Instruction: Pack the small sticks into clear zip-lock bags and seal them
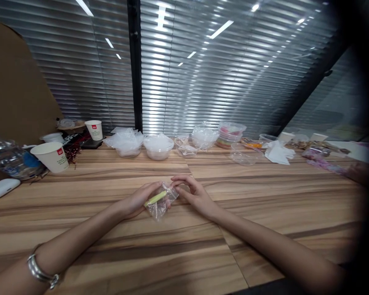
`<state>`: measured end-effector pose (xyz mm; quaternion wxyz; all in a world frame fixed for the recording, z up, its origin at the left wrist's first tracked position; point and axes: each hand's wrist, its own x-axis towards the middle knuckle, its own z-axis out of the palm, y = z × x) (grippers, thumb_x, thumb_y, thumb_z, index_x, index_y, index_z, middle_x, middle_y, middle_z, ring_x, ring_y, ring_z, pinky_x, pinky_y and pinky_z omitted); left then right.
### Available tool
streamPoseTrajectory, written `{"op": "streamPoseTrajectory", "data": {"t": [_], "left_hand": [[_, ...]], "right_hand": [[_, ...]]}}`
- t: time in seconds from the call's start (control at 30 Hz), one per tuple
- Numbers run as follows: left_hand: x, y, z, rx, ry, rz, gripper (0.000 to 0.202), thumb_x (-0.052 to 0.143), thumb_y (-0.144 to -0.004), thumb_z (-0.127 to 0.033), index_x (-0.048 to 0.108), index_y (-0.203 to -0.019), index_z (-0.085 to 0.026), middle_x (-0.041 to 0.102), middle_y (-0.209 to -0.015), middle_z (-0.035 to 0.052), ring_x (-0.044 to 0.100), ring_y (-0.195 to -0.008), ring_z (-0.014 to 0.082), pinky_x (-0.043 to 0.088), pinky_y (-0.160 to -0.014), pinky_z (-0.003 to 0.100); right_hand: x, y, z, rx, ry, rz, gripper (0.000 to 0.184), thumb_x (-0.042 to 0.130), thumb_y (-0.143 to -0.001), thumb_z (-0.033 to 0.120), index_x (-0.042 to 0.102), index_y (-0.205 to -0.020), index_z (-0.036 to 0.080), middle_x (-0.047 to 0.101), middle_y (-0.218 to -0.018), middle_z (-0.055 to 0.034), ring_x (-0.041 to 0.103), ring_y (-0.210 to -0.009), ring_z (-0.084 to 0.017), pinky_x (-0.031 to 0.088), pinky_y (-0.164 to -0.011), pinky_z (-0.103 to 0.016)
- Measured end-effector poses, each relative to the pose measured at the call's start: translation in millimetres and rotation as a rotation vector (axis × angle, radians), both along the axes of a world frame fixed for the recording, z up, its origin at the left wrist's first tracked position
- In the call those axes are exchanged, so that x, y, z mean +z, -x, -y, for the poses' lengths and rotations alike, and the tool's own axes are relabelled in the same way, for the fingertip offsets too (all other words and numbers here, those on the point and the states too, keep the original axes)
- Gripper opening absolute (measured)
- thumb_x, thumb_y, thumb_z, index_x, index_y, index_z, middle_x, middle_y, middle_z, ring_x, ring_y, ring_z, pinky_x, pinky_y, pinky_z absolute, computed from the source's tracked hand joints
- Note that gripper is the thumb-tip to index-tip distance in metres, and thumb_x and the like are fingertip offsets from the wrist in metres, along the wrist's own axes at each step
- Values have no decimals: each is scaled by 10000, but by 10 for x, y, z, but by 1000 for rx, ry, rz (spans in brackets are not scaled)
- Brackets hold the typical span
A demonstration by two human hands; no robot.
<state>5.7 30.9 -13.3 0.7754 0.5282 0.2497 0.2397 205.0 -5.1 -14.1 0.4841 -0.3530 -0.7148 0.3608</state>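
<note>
A small clear plastic bag (pixel 158 209) is held above the wooden table (pixel 160 254), with a yellow-green strip (pixel 156 197) in or against it; what the strip is I cannot make out. My left hand (pixel 139 200) grips the bag from the left, its fingers partly behind the plastic. From the other side, my right hand (pixel 197 196) pinches the bag's upper right edge between thumb and fingers.
Along the blinds stand plastic bowls (pixel 158 147), stacked tubs (pixel 230 133), a clear lid (pixel 245 155) and a crumpled tissue (pixel 279 152). Paper cups (pixel 51 157), a water bottle (pixel 17 159) and a white case (pixel 3 189) are leftward. Another person's hand (pixel 358 172) is far right.
</note>
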Motion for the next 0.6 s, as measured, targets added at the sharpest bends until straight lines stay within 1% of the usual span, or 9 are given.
{"op": "streamPoseTrajectory", "data": {"t": [0.07, 0.13, 0.2, 0.33, 0.4, 0.43, 0.5, 0.6], "left_hand": [[8, 3, 22, -16, -56, -46, 430, 363, -871, -478, 591, -904, -115, 661, -695, 90, 587, -622, 185, 435, -610, 289], [33, 3, 41, -27, -141, -85, 419, 350, -880, -468, 589, -900, -125, 653, -691, 76, 577, -632, 180, 431, -616, 286], [66, 1, 52, -35, -234, -121, 392, 354, -885, -447, 590, -906, -136, 649, -759, 68, 573, -689, 182, 432, -665, 295], [118, -5, 55, 2, -405, -192, 342, 388, -881, -415, 596, -880, -144, 615, -856, 51, 541, -808, 186, 403, -781, 303], [135, -9, 62, 1, -464, -198, 341, 402, -875, -421, 600, -879, -144, 596, -868, 48, 518, -852, 184, 382, -817, 293], [141, -11, 68, -11, -480, -195, 335, 419, -867, -426, 599, -892, -145, 588, -873, 46, 510, -853, 179, 381, -813, 285], [146, -17, 85, -41, -486, -187, 317, 469, -842, -432, 587, -926, -151, 572, -866, 41, 500, -809, 161, 394, -762, 262], [136, -25, 104, -49, -470, -189, 316, 526, -809, -427, 570, -979, -165, 568, -869, 39, 490, -757, 143, 404, -690, 235]], "right_hand": [[8, -4, 7, -7, -30, 63, 324, 572, -820, 256, 529, -1140, 244, 601, -1031, -51, 569, -978, -178, 430, -913, -364], [22, -8, 19, 14, -44, 125, 379, 603, -794, 238, 521, -1163, 257, 575, -1088, -56, 550, -1024, -190, 426, -929, -373], [27, -10, 30, 49, -38, 157, 398, 607, -787, 228, 517, -1172, 263, 547, -1135, -59, 537, -1052, -193, 427, -937, -376], [2, -3, 36, 99, 22, 100, 334, 577, -810, 234, 526, -1140, 245, 557, -1090, -58, 569, -992, -173, 465, -894, -352], [-14, 1, 33, 75, 10, 75, 297, 585, -806, 247, 542, -1100, 237, 568, -1066, -59, 570, -979, -178, 476, -868, -349], [-19, 3, 31, 51, -7, 73, 279, 593, -801, 252, 551, -1076, 234, 575, -1051, -59, 566, -977, -181, 473, -865, -350], [-22, 5, 26, -12, -36, 60, 237, 594, -802, 261, 561, -1034, 226, 585, -1009, -55, 556, -965, -180, 456, -871, -349], [-19, 9, 14, -90, -34, -12, 183, 568, -821, 288, 554, -989, 217, 577, -969, -49, 544, -931, -169, 444, -861, -340]]}}
